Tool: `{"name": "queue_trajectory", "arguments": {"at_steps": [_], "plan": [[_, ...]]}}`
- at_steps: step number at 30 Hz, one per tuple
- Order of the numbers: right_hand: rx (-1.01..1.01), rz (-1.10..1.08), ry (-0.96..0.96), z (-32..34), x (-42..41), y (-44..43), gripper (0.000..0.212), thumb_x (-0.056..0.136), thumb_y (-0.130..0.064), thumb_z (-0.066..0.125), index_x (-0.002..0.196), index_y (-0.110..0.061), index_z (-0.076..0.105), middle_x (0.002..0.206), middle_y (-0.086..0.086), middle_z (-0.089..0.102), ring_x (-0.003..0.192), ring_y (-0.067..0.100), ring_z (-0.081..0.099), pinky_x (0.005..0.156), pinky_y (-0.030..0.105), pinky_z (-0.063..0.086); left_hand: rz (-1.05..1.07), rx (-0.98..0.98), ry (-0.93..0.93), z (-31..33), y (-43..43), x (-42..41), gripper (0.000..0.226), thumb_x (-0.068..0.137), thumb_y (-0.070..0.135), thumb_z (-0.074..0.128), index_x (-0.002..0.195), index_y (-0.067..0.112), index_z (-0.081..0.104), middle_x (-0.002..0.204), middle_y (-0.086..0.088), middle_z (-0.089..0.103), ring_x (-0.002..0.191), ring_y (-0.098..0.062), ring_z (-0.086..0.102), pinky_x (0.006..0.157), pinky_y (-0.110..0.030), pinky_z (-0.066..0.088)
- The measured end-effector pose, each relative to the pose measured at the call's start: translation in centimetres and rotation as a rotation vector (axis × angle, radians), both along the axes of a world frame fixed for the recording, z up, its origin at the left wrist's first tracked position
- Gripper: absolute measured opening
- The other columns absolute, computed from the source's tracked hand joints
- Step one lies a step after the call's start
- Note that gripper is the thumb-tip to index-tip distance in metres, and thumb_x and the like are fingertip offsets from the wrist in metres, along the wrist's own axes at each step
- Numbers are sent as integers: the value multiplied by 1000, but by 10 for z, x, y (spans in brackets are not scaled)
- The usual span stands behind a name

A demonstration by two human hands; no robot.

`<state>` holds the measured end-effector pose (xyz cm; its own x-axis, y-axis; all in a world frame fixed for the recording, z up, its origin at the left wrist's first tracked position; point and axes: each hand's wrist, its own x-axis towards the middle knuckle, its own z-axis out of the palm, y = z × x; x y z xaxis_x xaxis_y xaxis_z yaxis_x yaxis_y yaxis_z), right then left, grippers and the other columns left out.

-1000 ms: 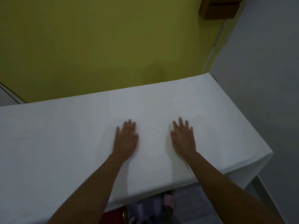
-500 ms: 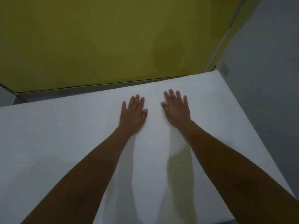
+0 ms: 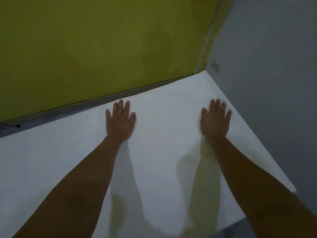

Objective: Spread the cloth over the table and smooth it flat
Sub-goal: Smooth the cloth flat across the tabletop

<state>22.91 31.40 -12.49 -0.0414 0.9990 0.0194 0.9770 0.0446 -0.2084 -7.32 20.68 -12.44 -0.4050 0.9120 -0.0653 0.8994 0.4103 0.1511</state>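
Observation:
A white cloth (image 3: 164, 134) covers the table from the left edge of the view to the right corner. My left hand (image 3: 120, 121) lies palm down on it near the far edge, fingers apart. My right hand (image 3: 215, 121) rests flat on the cloth too, close to the right edge, fingers spread. Neither hand holds anything. The cloth looks smooth around both hands, with only the shadows of my arms on it. The table itself is hidden under the cloth.
A yellow-green wall (image 3: 103, 48) rises just behind the table's far edge, with a narrow grey strip (image 3: 68, 110) between wall and cloth. A grey wall (image 3: 274, 83) runs along the right side. The cloth's right front corner (image 3: 291, 188) hangs at the table's end.
Both hands have slid forward across the cloth toward the far edge, then apart, the right one moving out toward the right edge. My view has leaned in over the table.

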Motion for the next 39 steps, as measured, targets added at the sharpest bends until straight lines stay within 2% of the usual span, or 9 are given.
{"name": "queue_trajectory", "arguments": {"at_steps": [4, 7, 12, 17, 23, 30, 33, 36, 39], "plan": [[15, -75, -19, -2, 48, -68, 57, 99, -39, 26, 141, -4, 41, 146, 17, 41, 138, 34, 33, 114, 53, 18, -7, -57, 50, 5, 1, 3, 57, 102, 39, 21, 154, 16, 10, 161, -10, 9, 148, -28, 7, 116, -54, 6], [-9, -149, -51, 0, 81, -117, 56, 100, -40, 25, 147, -10, 31, 154, 11, 30, 144, 30, 21, 116, 51, 8, 32, -78, 64, 13, -1, 24, 58, 102, 34, 22, 152, 6, 14, 159, -16, 10, 147, -31, 9, 116, -57, 6], [-53, -312, -45, -2, 128, -182, 62, 97, -44, 14, 151, -14, 19, 159, 6, 17, 147, 26, 8, 117, 50, -1, -468, 73, -42, 11, -55, 147, 62, 93, 39, 26, 138, 1, 46, 144, -21, 43, 133, -36, 42, 108, -61, 24], [-65, -387, 12, -1, 157, -222, 66, 96, -47, 14, 151, -11, 21, 159, 7, 17, 146, 33, 10, 114, 55, 6, -584, -25, -115, 8, -120, 225, 74, 89, 46, -2, 152, 11, 18, 159, -9, 12, 148, -24, 8, 117, -49, -2], [-103, -511, 49, 9, 160, -245, 55, 100, -30, 30, 148, -3, 23, 155, 17, 24, 143, 39, 17, 115, 56, 11, -537, -39, -69, 7, -152, 221, 78, 85, 45, -11, 153, 13, 8, 161, -7, 2, 149, -22, -1, 117, -46, -6], [-65, 204, 23, 18, 71, -238, 54, 101, -35, 17, 151, -16, 17, 160, 5, 11, 147, 26, 3, 118, 43, 1, -375, -33, -94, 11, -194, 215, 76, 87, 43, -10, 153, 12, 10, 161, -7, 5, 149, -22, 1, 115, -44, -12], [-106, 406, -36, 11, 48, -241, 57, 100, -42, 10, 152, -17, 12, 160, 3, 9, 148, 24, 1, 118, 43, -1, -266, -34, -70, 6, -223, 210, 67, 94, 40, 4, 150, 10, 25, 157, -10, 21, 147, -25, 18, 116, -47, 2], [-114, 410, -61, 5, 62, -240, 69, 92, -50, 1, 151, -17, 16, 159, 3, 14, 147, 25, 8, 117, 45, 3, -169, 18, -51, 0, -245, 200, 58, 95, 36, 23, 141, 7, 44, 148, -13, 41, 138, -28, 38, 114, -50, 21], [-99, 255, -67, -1, 104, -234, 61, 99, -47, 15, 151, -15, 20, 158, 5, 18, 146, 27, 12, 116, 48, 8, -81, 37, -54, 0, -262, 191, 60, 94, 37, 24, 142, 6, 43, 149, -13, 39, 139, -28, 36, 114, -51, 21]]}}
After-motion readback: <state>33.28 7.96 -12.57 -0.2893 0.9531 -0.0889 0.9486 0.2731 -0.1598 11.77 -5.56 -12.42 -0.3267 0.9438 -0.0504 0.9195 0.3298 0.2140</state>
